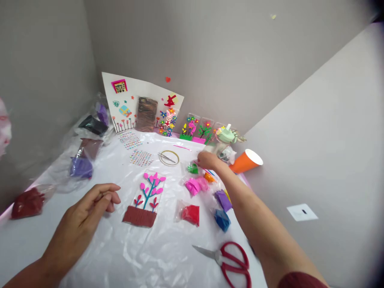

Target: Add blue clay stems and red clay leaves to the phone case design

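My left hand hovers over the white sheet, fingers loosely bent, with nothing in it. Just right of it lies a clear phone case decorated with a brown clay pot, a blue stem, and pink and red leaves. Farther off, my right hand reaches down beside a packet of green clay. Its fingers look pinched together, and whatever they hold is hidden. Close to that hand are packets of orange clay and pink clay. A packet of red clay lies nearer to me.
Red-handled scissors lie at the front right. Packets of purple and blue clay sit under my right forearm. Tweezers, a bangle and gem sheets lie farther back. An orange cup stands tilted at right.
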### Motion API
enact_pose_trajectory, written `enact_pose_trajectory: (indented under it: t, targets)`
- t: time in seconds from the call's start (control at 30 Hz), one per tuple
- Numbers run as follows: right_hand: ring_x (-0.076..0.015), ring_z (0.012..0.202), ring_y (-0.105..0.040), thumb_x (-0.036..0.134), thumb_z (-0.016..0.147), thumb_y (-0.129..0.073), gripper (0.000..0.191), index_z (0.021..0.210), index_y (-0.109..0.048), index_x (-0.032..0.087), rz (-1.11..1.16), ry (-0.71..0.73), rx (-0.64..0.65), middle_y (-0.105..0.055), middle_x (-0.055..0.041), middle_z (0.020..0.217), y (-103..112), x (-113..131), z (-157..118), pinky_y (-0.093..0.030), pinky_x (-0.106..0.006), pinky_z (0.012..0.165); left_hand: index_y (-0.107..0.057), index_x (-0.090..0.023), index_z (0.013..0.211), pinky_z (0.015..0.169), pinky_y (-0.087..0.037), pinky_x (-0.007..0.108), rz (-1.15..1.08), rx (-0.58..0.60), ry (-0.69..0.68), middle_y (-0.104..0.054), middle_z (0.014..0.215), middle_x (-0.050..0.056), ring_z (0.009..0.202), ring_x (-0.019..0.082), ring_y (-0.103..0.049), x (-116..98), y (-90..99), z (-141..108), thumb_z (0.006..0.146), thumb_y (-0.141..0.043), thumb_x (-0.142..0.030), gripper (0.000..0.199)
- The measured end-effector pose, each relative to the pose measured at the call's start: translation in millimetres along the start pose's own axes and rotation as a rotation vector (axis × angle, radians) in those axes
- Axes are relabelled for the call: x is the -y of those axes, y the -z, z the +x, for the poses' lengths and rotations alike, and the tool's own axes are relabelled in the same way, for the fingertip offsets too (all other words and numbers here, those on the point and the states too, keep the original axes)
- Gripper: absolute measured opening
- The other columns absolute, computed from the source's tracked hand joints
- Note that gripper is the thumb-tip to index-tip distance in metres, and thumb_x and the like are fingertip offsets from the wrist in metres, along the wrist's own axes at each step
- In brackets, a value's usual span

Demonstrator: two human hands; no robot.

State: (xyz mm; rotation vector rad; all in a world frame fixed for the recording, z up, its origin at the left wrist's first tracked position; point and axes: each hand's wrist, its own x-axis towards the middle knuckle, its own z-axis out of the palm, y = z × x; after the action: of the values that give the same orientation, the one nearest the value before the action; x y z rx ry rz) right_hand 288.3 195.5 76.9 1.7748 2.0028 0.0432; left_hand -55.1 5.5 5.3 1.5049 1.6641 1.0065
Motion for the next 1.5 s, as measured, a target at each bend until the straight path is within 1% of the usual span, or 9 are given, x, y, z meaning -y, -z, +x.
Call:
enact_pose_trajectory:
  t: [0.27,0.5,0.6,0.7,0.83,0.93,1.03,1.3,1.5]
  targets:
    - [-0.0257,0.112,-0.066,0.035,0.099,-0.065,0.037,0.131,-0.06,0.017,0.043,0.089,-0.195,-0.063,-0.0106,0.132,9,43,50,-0.058,-0.047,0.094,-0.057,-0.028,0.118,0.083,-0.062,0.036,-0.006,0.055,0.019,-0.077,0.104,0.006,0.097,0.026,-0.077,14,-8.2,2,0.093,-0.049,-0.062,0.043]
    - [-0.0245,0.108,-0.067,0.035,0.099,-0.067,0.033,0.125,-0.063,0.016,0.256,0.075,-0.228,-0.065,-0.0101,0.126,15,44,42,-0.058,-0.046,0.092,-0.051,-0.027,0.124,0.084,-0.063,0.041,-0.001,0.179,0.019,-0.074,0.114,0.011,0.1,0.026,-0.077,15,-16.2,-4,0.094,-0.044,-0.056,0.043]
    - [-0.022,0.099,-0.07,0.022,0.101,-0.059,0.018,0.111,-0.067,0.01,0.434,0.084,-0.283,-0.072,-0.0106,0.106,29,35,7,-0.058,-0.038,0.089,-0.053,-0.027,0.121,0.071,-0.064,0.033,-0.023,0.235,0.021,-0.075,0.108,0.01,0.09,0.025,-0.079,9,-17.8,-7,0.093,-0.045,-0.058,0.043]
    - [-0.0151,0.083,-0.072,0.011,0.104,-0.036,0.028,0.118,-0.06,0.01,0.641,0.125,-0.351,-0.071,-0.0059,0.089,33,37,-57,-0.058,-0.027,0.077,-0.056,-0.027,0.118,0.069,-0.063,0.03,-0.044,0.249,-0.001,-0.076,0.102,0.008,0.087,0.024,-0.079,7,-18.6,-8,0.092,-0.048,-0.061,0.044]
    - [-0.0131,0.068,-0.065,0.031,0.103,-0.05,0.02,0.099,-0.064,0.017,1.49,0.246,-0.549,-0.064,-0.0007,0.076,8,65,-147,-0.054,-0.024,0.064,-0.058,-0.026,0.115,0.075,-0.064,0.03,-0.093,0.292,0.029,-0.078,0.096,0.006,0.09,0.024,-0.079,5,-19.4,-10,0.091,-0.051,-0.063,0.044]
    - [-0.0126,0.065,-0.063,0.036,0.103,-0.054,0.021,0.093,-0.064,0.02,1.713,0.166,-0.474,-0.066,-0.0013,0.079,-20,96,-183,-0.052,-0.024,0.06,-0.06,-0.027,0.112,0.075,-0.064,0.027,-0.118,0.352,0.03,-0.079,0.092,0.003,0.09,0.023,-0.079,4,-21.0,-13,0.091,-0.05,-0.063,0.043]
    - [-0.013,0.07,-0.063,0.033,0.102,-0.055,0.018,0.092,-0.063,0.021,1.616,0.127,-0.465,-0.065,-0.0002,0.08,-44,117,-186,-0.051,-0.024,0.065,-0.064,-0.029,0.111,0.073,-0.062,0.024,0.004,0.31,-0.063,-0.078,0.102,0.002,0.096,0.021,-0.077,7,-22.4,-14,0.095,-0.049,-0.06,0.038]
    - [-0.0131,0.07,-0.063,0.022,0.103,-0.051,0.011,0.095,-0.06,0.022,1.193,0.215,-0.58,-0.066,0.0005,0.081,-75,132,-172,-0.047,-0.021,0.064,-0.063,-0.03,0.129,0.098,-0.053,0.027,0.271,0.172,-0.576,-0.069,0.115,0.001,0.11,0.017,-0.065,25,-24.7,-10,0.105,-0.039,-0.03,0.034]
    - [-0.0133,0.065,-0.064,0.026,0.105,-0.052,0.015,0.093,-0.06,0.021,1.017,0.234,-0.71,-0.067,0.0001,0.077,-80,135,-167,-0.045,-0.021,0.06,-0.057,-0.032,0.14,0.099,-0.052,0.03,0.421,0.216,-0.641,-0.067,0.123,0.001,0.113,0.019,-0.063,36,-26.2,-8,0.103,-0.045,-0.029,0.039]
